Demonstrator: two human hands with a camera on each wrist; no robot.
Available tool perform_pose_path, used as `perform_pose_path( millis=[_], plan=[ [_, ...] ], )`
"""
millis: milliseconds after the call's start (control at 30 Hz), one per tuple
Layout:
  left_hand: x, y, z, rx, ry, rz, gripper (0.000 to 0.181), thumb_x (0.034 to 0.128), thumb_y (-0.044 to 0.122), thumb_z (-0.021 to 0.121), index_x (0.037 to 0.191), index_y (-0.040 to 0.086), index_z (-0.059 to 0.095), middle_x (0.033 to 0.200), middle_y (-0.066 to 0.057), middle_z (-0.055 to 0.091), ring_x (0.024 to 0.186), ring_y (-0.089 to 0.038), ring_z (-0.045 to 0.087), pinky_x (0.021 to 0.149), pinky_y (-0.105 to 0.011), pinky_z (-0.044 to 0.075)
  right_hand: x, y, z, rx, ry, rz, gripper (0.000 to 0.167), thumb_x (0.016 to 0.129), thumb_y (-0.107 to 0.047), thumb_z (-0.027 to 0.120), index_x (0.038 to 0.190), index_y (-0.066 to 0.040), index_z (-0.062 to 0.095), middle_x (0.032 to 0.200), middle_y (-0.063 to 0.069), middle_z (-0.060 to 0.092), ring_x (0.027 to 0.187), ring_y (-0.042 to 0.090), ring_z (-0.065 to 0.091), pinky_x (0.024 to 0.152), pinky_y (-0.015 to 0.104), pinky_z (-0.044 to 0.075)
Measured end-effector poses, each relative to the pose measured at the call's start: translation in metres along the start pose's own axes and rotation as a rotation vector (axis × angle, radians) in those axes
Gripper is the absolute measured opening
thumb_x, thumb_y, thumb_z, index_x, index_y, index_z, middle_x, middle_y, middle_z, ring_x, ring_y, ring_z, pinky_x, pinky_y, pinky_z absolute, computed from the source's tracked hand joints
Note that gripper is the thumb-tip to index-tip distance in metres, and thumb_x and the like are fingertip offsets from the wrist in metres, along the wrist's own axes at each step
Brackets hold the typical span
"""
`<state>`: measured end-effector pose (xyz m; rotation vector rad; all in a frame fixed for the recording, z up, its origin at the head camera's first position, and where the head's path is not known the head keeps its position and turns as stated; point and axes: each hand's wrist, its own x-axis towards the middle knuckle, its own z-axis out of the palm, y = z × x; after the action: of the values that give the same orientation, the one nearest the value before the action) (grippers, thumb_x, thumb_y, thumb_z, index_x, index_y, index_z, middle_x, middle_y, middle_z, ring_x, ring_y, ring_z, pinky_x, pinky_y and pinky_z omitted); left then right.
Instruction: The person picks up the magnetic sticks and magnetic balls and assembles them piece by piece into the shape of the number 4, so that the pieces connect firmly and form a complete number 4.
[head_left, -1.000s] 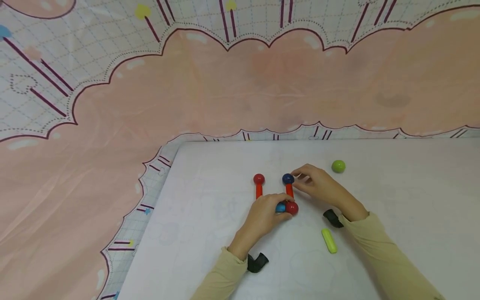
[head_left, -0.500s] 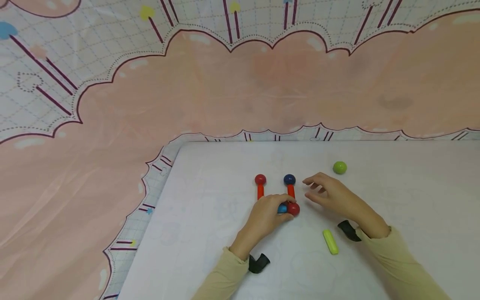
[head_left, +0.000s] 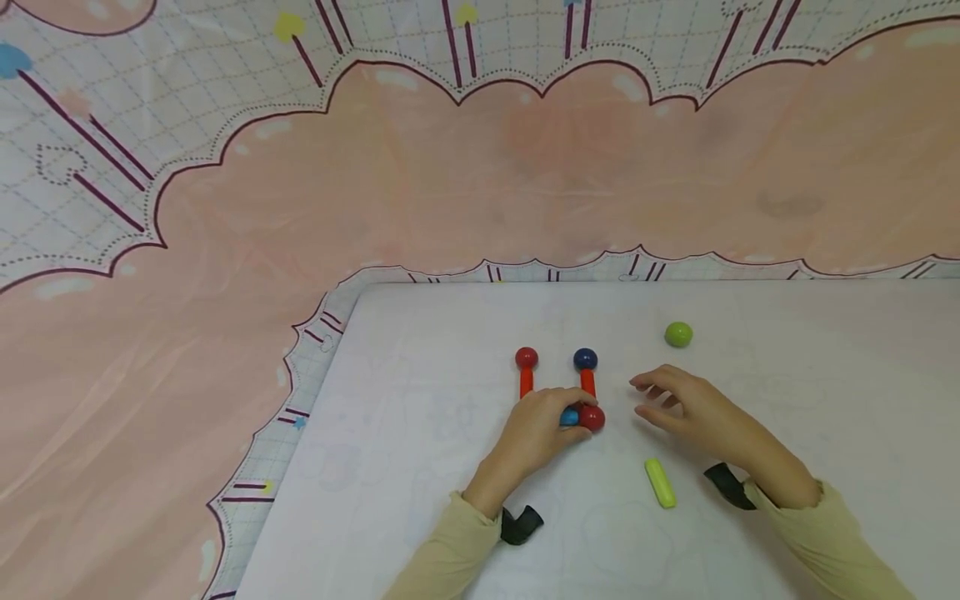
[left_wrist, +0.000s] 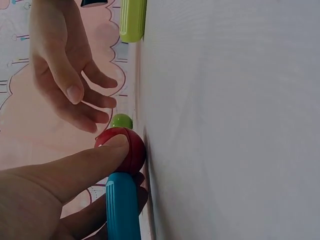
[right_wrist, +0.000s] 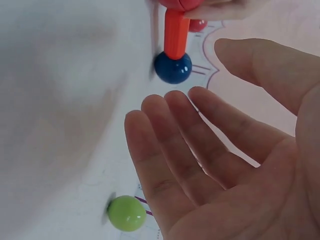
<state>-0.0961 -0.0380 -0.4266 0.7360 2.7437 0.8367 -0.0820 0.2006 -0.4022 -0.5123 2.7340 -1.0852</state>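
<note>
My left hand [head_left: 527, 429] pinches a red ball [left_wrist: 134, 150] at the corner of a ball-and-rod toy, thumb on the near side and fingers behind. From that ball run a blue rod [left_wrist: 122, 207] and an orange-red rod [right_wrist: 176, 34] tipped with a dark blue ball [head_left: 585, 359]. To the left, another red rod [head_left: 527, 382] carries a red ball [head_left: 527, 357] at its far end. The hand covers where this rod meets the rest. Off to the toy's right, my right hand [head_left: 693, 412] hovers with loosely bent fingers, holding nothing.
A green ball [head_left: 678, 334] lies beyond the right hand. On the near side of it rests a loose yellow-green rod [head_left: 660, 483]. Everything sits on a white tabletop [head_left: 405, 358], with a patterned cloth [head_left: 247, 358] past its left and far edges.
The right hand has drawn back from beside the dark blue ball, moving right and toward the person. The left hand keeps its pinch, and the toy has shifted slightly right.
</note>
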Motion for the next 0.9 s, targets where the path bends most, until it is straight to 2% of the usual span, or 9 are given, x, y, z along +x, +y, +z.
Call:
perform_pose_path(
  millis=[133, 300, 533, 667, 767, 900],
  plan=[
    [0.001, 0.002, 0.0, 0.003, -0.003, 0.005, 0.04, 0.0846, 0.024, 0.08, 0.123, 0.022, 0.07, 0.115, 0.007, 0.071, 0.102, -0.009, 0.063, 0.091, -0.022, 0.051, -0.006, 0.003, 0.002, 0.012, -0.002, -0.006, 0.033, 0.089, -0.011, 0.074, 0.119, 0.0, 0.065, 0.107, 0.006, 0.067, 0.094, 0.019, 0.063, 0.082, 0.036, 0.058],
    [0.002, 0.005, 0.0, 0.016, -0.014, 0.013, 0.039, 0.0848, 0.026, 0.08, 0.123, 0.023, 0.07, 0.116, 0.007, 0.071, 0.102, -0.009, 0.064, 0.092, -0.022, 0.051, -0.012, 0.003, 0.006, 0.007, -0.006, 0.026, 0.032, 0.089, -0.012, 0.074, 0.117, 0.001, 0.066, 0.102, 0.002, 0.068, 0.088, 0.014, 0.061, 0.078, 0.031, 0.058],
    [0.004, 0.006, 0.001, 0.03, -0.014, 0.032, 0.039, 0.0849, 0.025, 0.08, 0.122, 0.022, 0.07, 0.116, 0.007, 0.071, 0.103, -0.009, 0.064, 0.093, -0.022, 0.05, -0.023, -0.001, 0.014, 0.028, -0.077, 0.09, 0.032, 0.088, -0.013, 0.075, 0.116, 0.001, 0.065, 0.091, -0.004, 0.066, 0.081, 0.01, 0.06, 0.072, 0.027, 0.057],
    [0.004, 0.005, 0.002, 0.034, -0.008, 0.04, 0.038, 0.0849, 0.025, 0.08, 0.122, 0.022, 0.071, 0.115, 0.007, 0.072, 0.102, -0.009, 0.064, 0.091, -0.021, 0.05, -0.03, -0.002, 0.017, 0.034, -0.076, 0.061, 0.027, 0.087, -0.013, 0.075, 0.111, -0.002, 0.067, 0.087, -0.007, 0.065, 0.077, 0.005, 0.06, 0.069, 0.024, 0.056],
    [0.005, 0.005, 0.003, 0.013, -0.007, 0.04, 0.038, 0.0851, 0.023, 0.08, 0.122, 0.021, 0.07, 0.114, 0.006, 0.071, 0.101, -0.008, 0.063, 0.09, -0.019, 0.05, -0.034, -0.002, 0.02, 0.028, -0.058, 0.047, 0.025, 0.087, -0.013, 0.076, 0.108, -0.003, 0.068, 0.086, -0.007, 0.064, 0.076, 0.003, 0.06, 0.068, 0.023, 0.055],
    [0.005, 0.004, 0.003, -0.04, -0.018, 0.029, 0.038, 0.0853, 0.021, 0.08, 0.122, 0.019, 0.07, 0.112, 0.006, 0.07, 0.099, -0.006, 0.061, 0.09, -0.017, 0.05, -0.04, 0.0, 0.022, 0.013, -0.061, 0.09, 0.026, 0.086, -0.017, 0.077, 0.108, -0.005, 0.068, 0.087, -0.008, 0.064, 0.076, 0.003, 0.059, 0.067, 0.022, 0.055]
  ],
)
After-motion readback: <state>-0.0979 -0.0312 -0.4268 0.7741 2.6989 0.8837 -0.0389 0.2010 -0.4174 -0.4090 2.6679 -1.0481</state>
